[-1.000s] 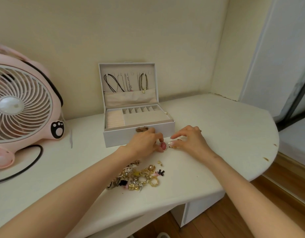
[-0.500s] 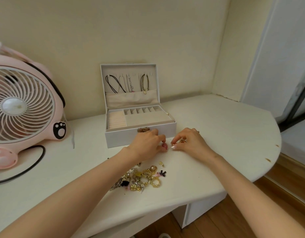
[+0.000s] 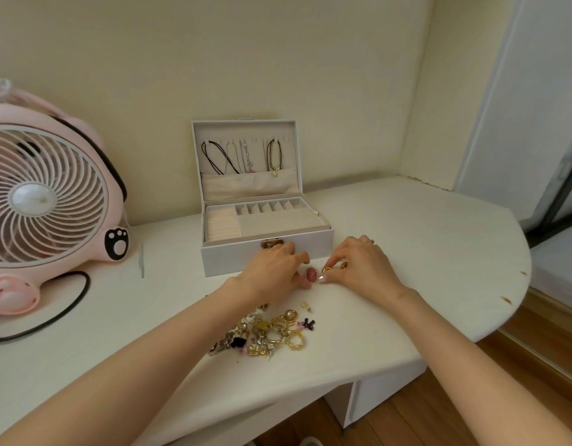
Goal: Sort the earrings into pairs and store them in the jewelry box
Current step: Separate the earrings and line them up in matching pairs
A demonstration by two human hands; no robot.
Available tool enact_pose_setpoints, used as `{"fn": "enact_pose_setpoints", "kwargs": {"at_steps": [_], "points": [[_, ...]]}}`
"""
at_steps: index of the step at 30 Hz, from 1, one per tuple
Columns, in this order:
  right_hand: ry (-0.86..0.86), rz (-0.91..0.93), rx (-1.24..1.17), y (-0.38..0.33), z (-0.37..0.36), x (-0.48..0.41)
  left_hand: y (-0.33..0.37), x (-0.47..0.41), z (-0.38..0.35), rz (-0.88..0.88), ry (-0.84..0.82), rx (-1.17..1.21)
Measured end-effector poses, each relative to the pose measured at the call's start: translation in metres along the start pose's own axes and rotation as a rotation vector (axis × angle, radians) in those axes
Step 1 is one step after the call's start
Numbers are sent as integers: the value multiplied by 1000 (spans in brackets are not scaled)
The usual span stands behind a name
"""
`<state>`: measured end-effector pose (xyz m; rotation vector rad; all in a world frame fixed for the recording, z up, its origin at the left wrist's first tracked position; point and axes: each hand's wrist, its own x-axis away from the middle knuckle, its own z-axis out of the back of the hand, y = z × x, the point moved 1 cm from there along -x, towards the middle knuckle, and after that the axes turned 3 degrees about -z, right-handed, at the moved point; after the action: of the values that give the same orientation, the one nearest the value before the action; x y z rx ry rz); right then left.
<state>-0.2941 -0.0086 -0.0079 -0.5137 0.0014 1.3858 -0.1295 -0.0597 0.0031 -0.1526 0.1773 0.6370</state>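
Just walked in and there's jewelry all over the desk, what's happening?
A person is sorting earrings. The left hand pinches a pink earring and the right hand holds small gold earrings, right in front of the open jewelry box. A mixed pile of earrings lies unsorted on the desk, nearer the person.

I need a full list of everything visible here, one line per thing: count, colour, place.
jewelry box: one, white, open, back of the table
necklaces: about four, mostly black, hanging in the box's lid
pile of earrings: one, gold, black and pink, near the front edge
pink earring: one, pink, just before the box
gold earrings: seemingly two, gold, right of the pink one
fan: one, pink, left on the table
cable: one, black, before the fan
table: one, white, under everything
left hand: one, pinches the pink earring
right hand: one, holds the gold earrings
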Motion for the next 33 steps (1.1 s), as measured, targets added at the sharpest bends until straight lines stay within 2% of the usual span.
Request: {"fn": "enact_pose_setpoints", "kwargs": {"at_steps": [4,12,21,28,33], "points": [[-74,22,-25,3,3,3,-5,4,1,26,-38,81],[-19,-21,-25,7,1,7,-4,4,-1,25,-25,213],[-102,-76,-235,22,6,8,-6,7,0,17,2,187],[-73,-85,-252,21,4,10,-22,31,14,26,78,202],[22,-31,-226,6,11,14,-42,54,19,67,114,257]]}}
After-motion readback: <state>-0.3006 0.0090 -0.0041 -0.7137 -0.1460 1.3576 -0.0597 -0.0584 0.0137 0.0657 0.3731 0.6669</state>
